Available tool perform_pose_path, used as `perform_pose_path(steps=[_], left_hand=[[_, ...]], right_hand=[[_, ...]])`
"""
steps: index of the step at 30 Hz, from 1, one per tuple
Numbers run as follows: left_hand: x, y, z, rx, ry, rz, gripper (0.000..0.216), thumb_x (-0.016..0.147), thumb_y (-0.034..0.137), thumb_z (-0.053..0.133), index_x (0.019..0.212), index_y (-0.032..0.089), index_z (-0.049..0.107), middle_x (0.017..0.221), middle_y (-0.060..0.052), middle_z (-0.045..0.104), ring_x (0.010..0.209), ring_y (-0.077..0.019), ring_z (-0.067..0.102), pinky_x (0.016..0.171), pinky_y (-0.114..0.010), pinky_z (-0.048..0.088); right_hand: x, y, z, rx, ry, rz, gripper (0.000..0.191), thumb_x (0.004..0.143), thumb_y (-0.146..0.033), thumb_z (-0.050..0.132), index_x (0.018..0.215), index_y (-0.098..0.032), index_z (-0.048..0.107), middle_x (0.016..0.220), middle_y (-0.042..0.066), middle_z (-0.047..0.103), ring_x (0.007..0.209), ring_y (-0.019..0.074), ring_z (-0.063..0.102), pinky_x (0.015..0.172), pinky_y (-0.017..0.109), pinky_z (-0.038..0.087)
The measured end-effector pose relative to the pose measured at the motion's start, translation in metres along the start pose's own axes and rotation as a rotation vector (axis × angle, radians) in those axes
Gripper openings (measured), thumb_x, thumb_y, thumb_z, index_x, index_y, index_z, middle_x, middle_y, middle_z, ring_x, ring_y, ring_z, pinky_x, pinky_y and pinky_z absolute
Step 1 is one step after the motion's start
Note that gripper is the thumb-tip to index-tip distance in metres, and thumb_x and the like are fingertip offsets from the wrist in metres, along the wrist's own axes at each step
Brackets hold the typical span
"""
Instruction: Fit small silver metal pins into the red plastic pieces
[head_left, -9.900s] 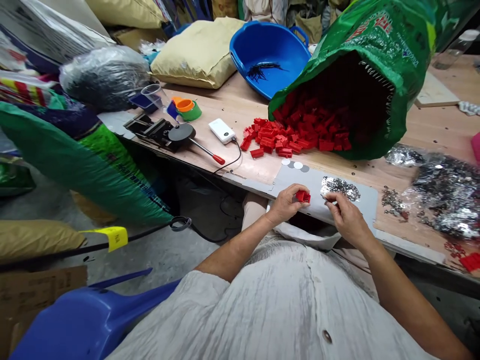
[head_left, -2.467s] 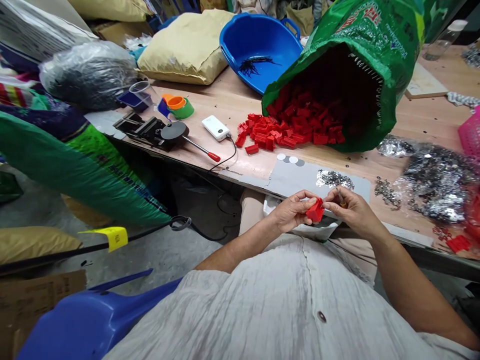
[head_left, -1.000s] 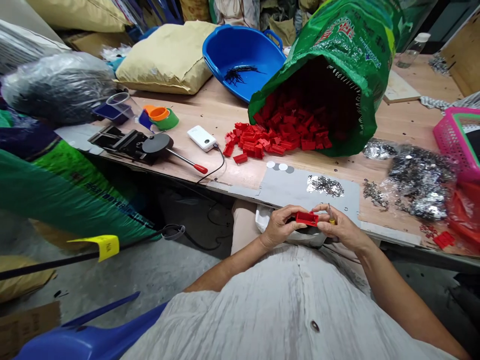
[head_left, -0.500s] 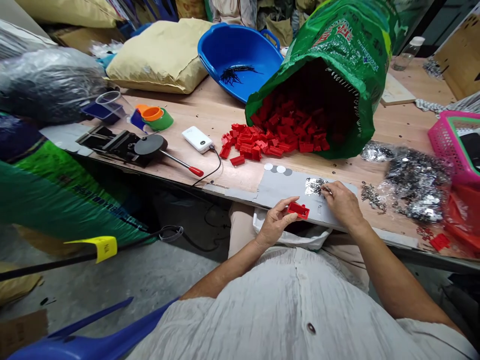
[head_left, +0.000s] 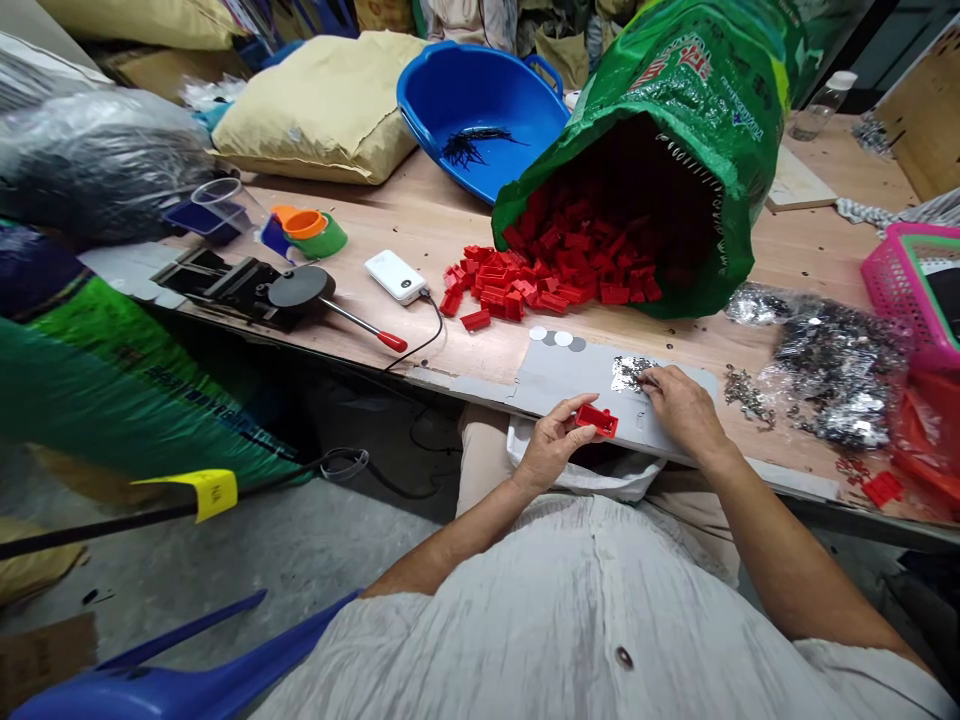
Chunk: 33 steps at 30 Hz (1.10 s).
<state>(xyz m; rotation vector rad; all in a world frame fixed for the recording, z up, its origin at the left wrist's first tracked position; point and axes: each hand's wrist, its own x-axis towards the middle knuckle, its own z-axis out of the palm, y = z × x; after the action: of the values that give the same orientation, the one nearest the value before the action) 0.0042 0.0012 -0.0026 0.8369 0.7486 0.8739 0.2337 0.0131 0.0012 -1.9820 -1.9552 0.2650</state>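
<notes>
My left hand [head_left: 553, 448] pinches a small red plastic housing [head_left: 598, 419] at the near edge of the wooden table [head_left: 450, 225], over a grey mat [head_left: 577, 372]. My right hand [head_left: 681, 408] reaches forward onto the mat with its fingertips pressed together at a small heap of shiny metal bits [head_left: 630, 371]. What those fingers hold is too small to make out. More red housings [head_left: 517, 285] spill from a big green sack [head_left: 697, 110] lying on its side behind the mat.
A blue basin [head_left: 480, 105] with dark pieces stands at the back. A white power bank [head_left: 395, 276], a black hand press with a red-tipped lever [head_left: 277, 292] and stacked cups [head_left: 307, 228] lie left. Bags of metal parts [head_left: 832, 365] and a pink basket [head_left: 911, 290] sit right.
A second ago both hands worked the red housing together near my body. My right hand has since left it and reached forward to the metal heap; the left keeps holding the housing.
</notes>
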Motion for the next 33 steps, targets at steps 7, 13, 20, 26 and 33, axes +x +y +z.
perform_pose_path(steps=[7,13,20,26,33], left_hand=[[-0.002,0.000,-0.004,0.008,0.008,0.014,0.054,0.076,0.031,0.076,0.126,0.017,0.061,0.097,-0.004,0.071,0.088,-0.0147,0.068,0.089,-0.034,0.057],[-0.001,0.000,-0.002,-0.006,0.006,0.003,0.056,0.075,0.031,0.078,0.126,0.016,0.060,0.096,-0.005,0.071,0.088,-0.0162,0.069,0.088,-0.036,0.058],[0.000,-0.001,-0.003,-0.007,0.001,0.024,0.055,0.075,0.031,0.078,0.125,0.016,0.061,0.095,-0.006,0.073,0.087,-0.0176,0.070,0.086,-0.036,0.058],[0.000,-0.002,-0.002,-0.009,0.002,0.026,0.054,0.075,0.030,0.078,0.125,0.016,0.062,0.094,-0.006,0.073,0.085,-0.0180,0.070,0.086,-0.037,0.058],[-0.001,0.000,0.000,-0.007,-0.006,0.031,0.053,0.076,0.029,0.077,0.125,0.015,0.061,0.095,-0.006,0.072,0.086,-0.0171,0.070,0.085,-0.036,0.058]], right_hand=[[0.001,-0.002,-0.002,0.033,-0.028,-0.001,0.021,0.092,-0.021,0.047,0.102,-0.024,0.066,0.106,0.007,0.068,0.091,0.0239,0.063,0.075,0.036,0.047],[0.001,-0.004,-0.002,0.017,-0.027,0.003,0.019,0.091,-0.022,0.049,0.099,-0.024,0.066,0.105,0.007,0.068,0.089,0.0235,0.062,0.074,0.035,0.046],[0.003,0.001,-0.004,0.007,-0.093,0.022,0.015,0.091,-0.022,0.052,0.094,-0.025,0.066,0.101,0.003,0.067,0.087,0.0203,0.061,0.071,0.032,0.042],[0.008,0.001,-0.005,-0.037,-0.048,0.034,0.013,0.092,-0.025,0.052,0.096,-0.024,0.064,0.103,0.004,0.066,0.085,0.0200,0.061,0.068,0.031,0.040],[0.015,-0.005,0.002,-0.052,-0.072,0.039,0.006,0.089,-0.026,0.055,0.089,-0.023,0.061,0.097,0.006,0.066,0.084,0.0218,0.061,0.067,0.031,0.039]])
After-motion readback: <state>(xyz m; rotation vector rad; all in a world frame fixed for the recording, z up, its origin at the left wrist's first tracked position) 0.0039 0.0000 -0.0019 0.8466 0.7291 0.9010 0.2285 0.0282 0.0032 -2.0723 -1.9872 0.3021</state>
